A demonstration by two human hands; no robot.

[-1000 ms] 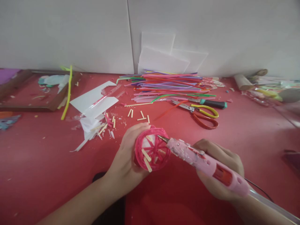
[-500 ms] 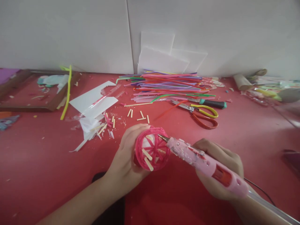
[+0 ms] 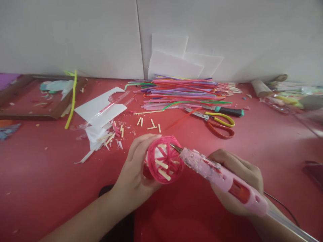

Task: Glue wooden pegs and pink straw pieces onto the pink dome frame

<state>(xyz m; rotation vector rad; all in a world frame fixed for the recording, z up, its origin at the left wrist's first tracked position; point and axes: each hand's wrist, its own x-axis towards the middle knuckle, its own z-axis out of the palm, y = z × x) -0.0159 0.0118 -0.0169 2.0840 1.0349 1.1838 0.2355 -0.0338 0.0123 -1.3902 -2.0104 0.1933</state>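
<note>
My left hand (image 3: 137,168) is wrapped round a pink round craft piece (image 3: 151,169) with a rim and spokes like a wheel. Short pale wooden sticks (image 3: 164,174) poke up between its spokes. In my right hand (image 3: 237,174) is a pink hot glue gun (image 3: 214,171) with a clear glue stick (image 3: 290,225) coming out of its back end. The metal nozzle (image 3: 176,148) points left over the upper right part of the wheel; I cannot tell whether it touches. Crusted residue covers the gun's front.
Colourful pipe cleaners (image 3: 181,90) lie in a pile at the back, with scissors (image 3: 214,122) and a dark-handled tool (image 3: 229,111) in front. Cut white paper (image 3: 101,107) and stick scraps (image 3: 152,127) lie left of centre. A brown frame (image 3: 30,117) is far left. A cord runs by my right wrist.
My left hand has tilted the pink piece slightly and shifted it a little right, so the sticks lean more to the right. The glue gun has hardly moved.
</note>
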